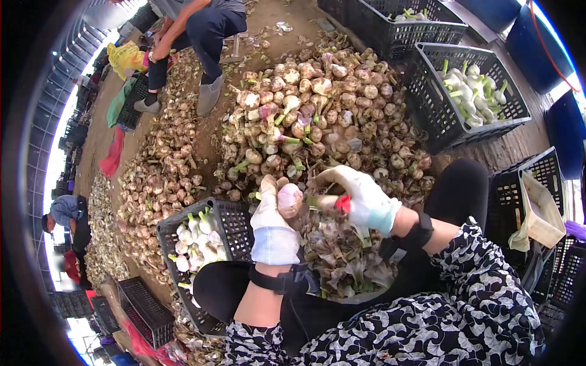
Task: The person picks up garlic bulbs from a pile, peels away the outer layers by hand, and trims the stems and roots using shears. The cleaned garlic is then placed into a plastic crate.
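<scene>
My left hand [268, 207], in a white glove with a pale blue cuff, is closed around a pinkish garlic bulb [290, 200]. The bulb's stem [318, 201] points right, toward my right hand [361, 194], which is also gloved. Its fingers are curled, with a small red piece [343, 204] showing at them; whether this is a tool handle or a wrap on the glove I cannot make out. Below both hands lies a heap of papery peelings and cut stems [348, 259]. Just beyond them rises a large pile of untrimmed garlic [329, 104].
Left of my knee, a black crate [229, 229] holds white trimmed garlic [198, 241]. Another crate [427, 116] with trimmed bulbs stands at upper right, near blue barrels [537, 55]. A seated person [204, 36] works at upper left; another person [67, 213] bends at far left.
</scene>
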Motion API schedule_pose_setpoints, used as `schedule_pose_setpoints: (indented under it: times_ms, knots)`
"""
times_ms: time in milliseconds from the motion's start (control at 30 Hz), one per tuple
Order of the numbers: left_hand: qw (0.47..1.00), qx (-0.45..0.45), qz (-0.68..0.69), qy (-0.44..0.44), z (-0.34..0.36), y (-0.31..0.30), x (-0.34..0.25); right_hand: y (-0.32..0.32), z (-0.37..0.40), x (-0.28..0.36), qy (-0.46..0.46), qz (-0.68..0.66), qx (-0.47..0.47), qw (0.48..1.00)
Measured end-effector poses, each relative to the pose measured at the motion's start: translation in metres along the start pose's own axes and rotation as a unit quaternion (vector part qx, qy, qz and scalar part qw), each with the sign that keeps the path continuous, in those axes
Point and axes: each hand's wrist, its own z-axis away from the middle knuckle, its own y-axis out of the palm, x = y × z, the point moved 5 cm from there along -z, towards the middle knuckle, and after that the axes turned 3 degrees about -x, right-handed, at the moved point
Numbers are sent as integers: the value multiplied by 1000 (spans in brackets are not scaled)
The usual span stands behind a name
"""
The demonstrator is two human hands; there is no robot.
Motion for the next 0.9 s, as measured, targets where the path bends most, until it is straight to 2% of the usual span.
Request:
schedule_pose_setpoints:
  times_ms: [33, 67, 167, 300, 367, 500, 533, 567, 600, 633, 700, 733, 767, 833, 867, 900]
  knots:
    - [999, -34, 26, 29, 1, -1, -2, 3, 1, 6, 6, -5, -12, 1000]
    - [998, -5, -17, 54, -2, -5, -4, 4, 4, 26, -126, 14, -41, 991]
    - [994, -46, -66, 68, 5, -4, -4, 15, 6, 36, -113, 59, -59, 990]
    - [992, -1, -94, 85, 14, 0, -10, 14, 3, 41, -108, 68, -54, 990]
    - [993, 26, -80, 82, 18, 1, -12, 12, 3, 46, -163, 71, -95, 979]
    - [991, 73, -29, 106, 23, 6, -18, 7, 2, 49, -197, 62, -96, 974]
    - [991, 73, -27, 106, 23, 3, -19, 6, 2, 48, -228, 56, -96, 967]
    - [986, 66, -83, 126, 23, 0, -21, 4, 2, 48, -260, 50, -97, 959]
    - [978, 59, -138, 145, 23, -3, -23, 3, 2, 51, -255, 61, -73, 962]
    - [978, 59, -135, 146, 21, -5, -24, 0, 1, 49, -258, 62, -71, 962]
    - [999, 20, -19, 30, 13, -12, -20, 10, 6, 38, -308, 103, 76, 943]
    - [1000, -17, 2, 10, 11, -15, -25, 19, 10, 19, -242, 224, 151, 932]
    - [999, 30, 27, 37, 19, -14, -33, 23, 17, -3, -111, 305, 219, 920]
    - [1000, -1, 7, 23, 14, -21, -33, 14, 11, -10, 120, 393, 286, 866]
    - [1000, 1, 10, 23, 12, -21, -32, 5, 8, 5, 22, 328, 141, 934]
    - [999, -7, -9, 45, 12, -21, -31, 1, 1, 19, -53, 210, 37, 975]
